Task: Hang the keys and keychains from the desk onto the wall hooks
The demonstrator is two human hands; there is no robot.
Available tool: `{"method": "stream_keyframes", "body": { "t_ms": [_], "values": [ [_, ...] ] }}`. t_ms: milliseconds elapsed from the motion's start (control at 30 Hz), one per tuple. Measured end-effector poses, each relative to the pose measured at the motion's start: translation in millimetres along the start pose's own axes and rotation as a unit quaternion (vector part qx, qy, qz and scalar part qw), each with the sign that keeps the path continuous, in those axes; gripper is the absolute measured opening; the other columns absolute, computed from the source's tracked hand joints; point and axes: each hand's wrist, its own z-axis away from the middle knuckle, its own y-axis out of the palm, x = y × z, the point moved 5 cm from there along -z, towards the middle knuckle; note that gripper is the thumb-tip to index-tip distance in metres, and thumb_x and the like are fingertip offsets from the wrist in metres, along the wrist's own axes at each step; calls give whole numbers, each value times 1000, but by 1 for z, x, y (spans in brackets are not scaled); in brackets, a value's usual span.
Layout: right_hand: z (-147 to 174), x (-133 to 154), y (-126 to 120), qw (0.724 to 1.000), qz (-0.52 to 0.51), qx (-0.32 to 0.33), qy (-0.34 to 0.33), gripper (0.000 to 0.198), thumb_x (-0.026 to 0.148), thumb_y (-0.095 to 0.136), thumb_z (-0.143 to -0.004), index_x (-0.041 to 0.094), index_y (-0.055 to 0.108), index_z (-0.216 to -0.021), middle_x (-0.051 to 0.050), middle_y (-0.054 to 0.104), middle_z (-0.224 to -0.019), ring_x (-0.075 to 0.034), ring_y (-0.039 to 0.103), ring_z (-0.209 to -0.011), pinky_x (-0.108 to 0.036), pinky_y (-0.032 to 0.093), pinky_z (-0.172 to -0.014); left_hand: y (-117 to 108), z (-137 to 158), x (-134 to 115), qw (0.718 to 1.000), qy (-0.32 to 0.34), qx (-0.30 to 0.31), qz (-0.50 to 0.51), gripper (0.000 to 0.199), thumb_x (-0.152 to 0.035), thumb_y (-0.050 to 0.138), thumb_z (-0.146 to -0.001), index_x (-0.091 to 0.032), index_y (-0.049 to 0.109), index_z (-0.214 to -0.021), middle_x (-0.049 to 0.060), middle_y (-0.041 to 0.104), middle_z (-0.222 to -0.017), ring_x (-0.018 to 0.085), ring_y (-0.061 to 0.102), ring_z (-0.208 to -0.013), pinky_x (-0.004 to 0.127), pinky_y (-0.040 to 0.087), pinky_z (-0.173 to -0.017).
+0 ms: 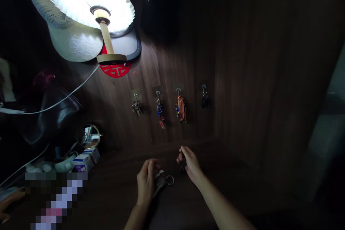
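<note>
Nearest the camera, the left hand [145, 178] is held low over the dark wood surface [118, 194], fingers curled; whether the grey strap [160, 182] with its metal ring [173, 179], just beside it, is gripped cannot be told. By the right hand [191, 163] a small black object [183, 163], possibly a key fob, is clasped between thumb and fingers, presumably for close control. Beyond, a key bunch [137, 109] and three other hangings are spaced along four hooks [157, 94], likely so tangling is avoided. Higher, a pleated lamp [101, 18] is lit.
</note>
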Motion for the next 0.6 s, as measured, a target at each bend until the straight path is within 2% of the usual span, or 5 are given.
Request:
{"method": "stream_keyframes", "body": {
  "t_ms": [100,167,333,433,600],
  "values": [
    [-3,1,-6,1000,-2,-21,-8,38,55,69,-62,21,55,-70,10,40,-42,-6,37,-36,-20,31,-38,-19,-4,-2,997,3,-74,-15,48,-59,32,-84,-19,60,-90,2,67,-70,19,64,-77,27,49,-75],
    [-3,1,-8,1000,-3,-26,-11,38,54,70,-61,20,57,-75,10,40,-44,-5,36,-36,-19,31,-37,-34,-8,2,996,-7,-88,-27,48,-58,33,-83,-20,58,-93,2,68,-72,20,64,-79,29,49,-77],
    [-4,4,-13,998,-29,-49,-27,39,43,73,-58,20,60,-87,9,47,-50,-7,43,-44,-20,37,-42,-73,-14,36,992,-46,1,-116,32,-49,47,-74,-23,59,-90,3,70,-87,23,66,-84,31,51,-75],
    [-4,4,-16,997,-19,-63,-27,38,37,74,-57,20,60,-89,6,56,-56,-8,49,-49,-20,39,-45,-91,-14,56,981,-49,11,-187,25,-42,48,-71,-25,61,-82,3,70,-88,25,65,-87,36,51,-80],
    [-4,8,-25,995,5,-94,-38,39,37,76,-56,19,61,-88,-3,69,-76,-13,61,-62,-23,44,-53,-83,-15,67,971,-9,65,-230,25,-40,46,-71,-25,64,-81,3,70,-89,25,64,-91,38,49,-87]
  ]
}}
